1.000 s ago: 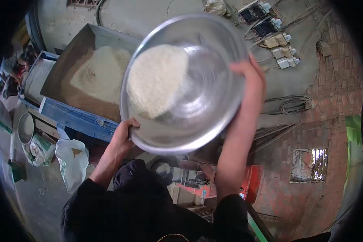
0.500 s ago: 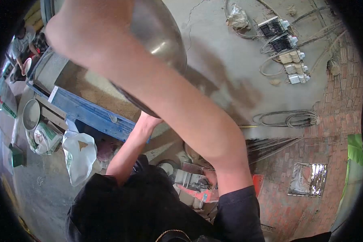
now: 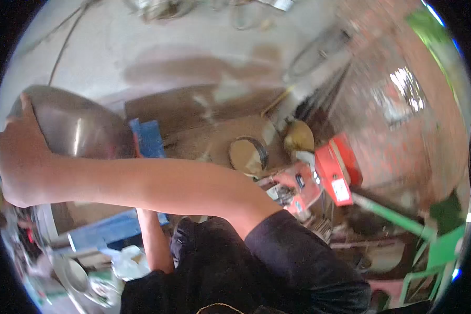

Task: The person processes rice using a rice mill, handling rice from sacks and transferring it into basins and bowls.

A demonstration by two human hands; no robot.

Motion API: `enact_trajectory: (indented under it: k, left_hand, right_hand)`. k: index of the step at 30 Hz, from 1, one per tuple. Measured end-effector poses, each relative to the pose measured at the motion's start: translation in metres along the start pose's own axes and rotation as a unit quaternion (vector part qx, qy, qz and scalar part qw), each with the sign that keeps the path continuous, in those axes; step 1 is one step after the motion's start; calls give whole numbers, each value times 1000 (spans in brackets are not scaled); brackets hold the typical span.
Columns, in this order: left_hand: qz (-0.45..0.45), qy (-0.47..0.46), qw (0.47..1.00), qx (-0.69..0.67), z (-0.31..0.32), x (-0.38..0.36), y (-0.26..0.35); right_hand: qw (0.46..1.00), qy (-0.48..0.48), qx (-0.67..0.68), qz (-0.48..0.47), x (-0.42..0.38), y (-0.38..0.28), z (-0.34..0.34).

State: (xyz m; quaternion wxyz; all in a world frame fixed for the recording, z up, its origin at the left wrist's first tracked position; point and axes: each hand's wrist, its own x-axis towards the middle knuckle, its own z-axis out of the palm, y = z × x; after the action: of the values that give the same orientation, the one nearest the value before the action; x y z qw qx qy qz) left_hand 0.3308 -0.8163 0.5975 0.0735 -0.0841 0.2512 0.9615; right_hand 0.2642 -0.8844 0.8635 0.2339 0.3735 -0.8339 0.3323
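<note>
A large shiny metal basin (image 3: 83,125), tilted on its side, is held up at the left. My right hand (image 3: 23,152) grips its far left edge, one finger stretched along the metal; my right forearm crosses in front of the basin. Below that forearm, my left forearm (image 3: 156,243) reaches up, but the left hand is hidden behind the right arm, so its fingers do not show. Under the basin lies a blue-edged trough (image 3: 102,230), partly covered by my arm. The basin's inside is turned away from me.
Right of my arms stand a red machine (image 3: 340,170) and a round tan disc (image 3: 246,156). A green metal frame (image 3: 397,217) is at the far right. White bags (image 3: 131,263) and a round pan (image 3: 71,274) lie lower left. Coiled cable (image 3: 319,52) rests on the floor.
My view has swung right and is blurred. The basin and my right arm now appear lower and farther left. The red machine and green frame show more fully; the left hand has gone out of sight.
</note>
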Motion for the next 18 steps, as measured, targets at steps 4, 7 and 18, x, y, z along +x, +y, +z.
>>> enact_trajectory:
  k: [4,7,18]
  left_hand:
    - [-11,-6,1000,9,27,18,7]
    - [-142,-306,916,-217,-58,75,-10]
    - [-188,-9,977,100,40,61,-111]
  right_hand:
    - [986,138,39,88,-12,49,-38]
    - [963,183,162,111,-57,72,-110]
    - [860,370,325,136,-295,169,-260]
